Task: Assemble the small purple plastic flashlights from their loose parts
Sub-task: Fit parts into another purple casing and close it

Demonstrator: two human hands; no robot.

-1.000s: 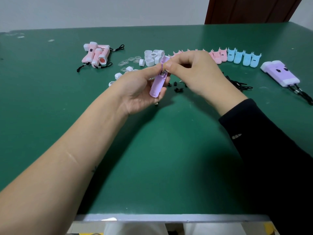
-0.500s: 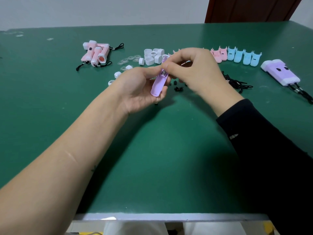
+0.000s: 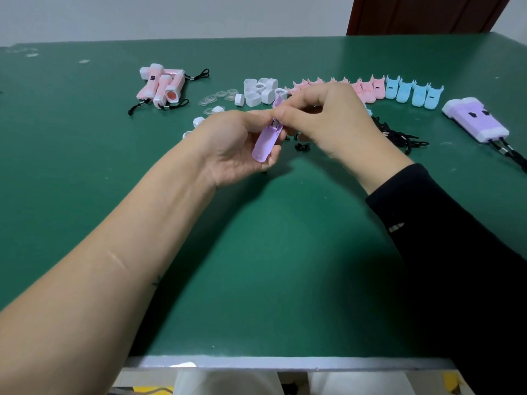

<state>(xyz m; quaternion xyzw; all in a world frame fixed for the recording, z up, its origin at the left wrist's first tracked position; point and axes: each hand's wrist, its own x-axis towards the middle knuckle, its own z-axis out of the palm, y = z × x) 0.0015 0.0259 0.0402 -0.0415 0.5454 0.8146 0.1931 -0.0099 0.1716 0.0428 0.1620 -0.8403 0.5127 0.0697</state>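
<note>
Left hand [image 3: 233, 146] is gripping a purple shell [image 3: 266, 141] above the desk [image 3: 256, 252]; right hand [image 3: 328, 121] fingers are pinching its top end, working something I cannot make out.

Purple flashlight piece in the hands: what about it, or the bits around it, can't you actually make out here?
All in the head view:
What the right hand pinches at the top of the purple shell: covered by its fingertips.
The shell's underside: hidden in the left hand.
Middle of the pink shell row: behind the right hand.
Lanyards of the finished purple flashlights: cut off by the right edge.
</note>
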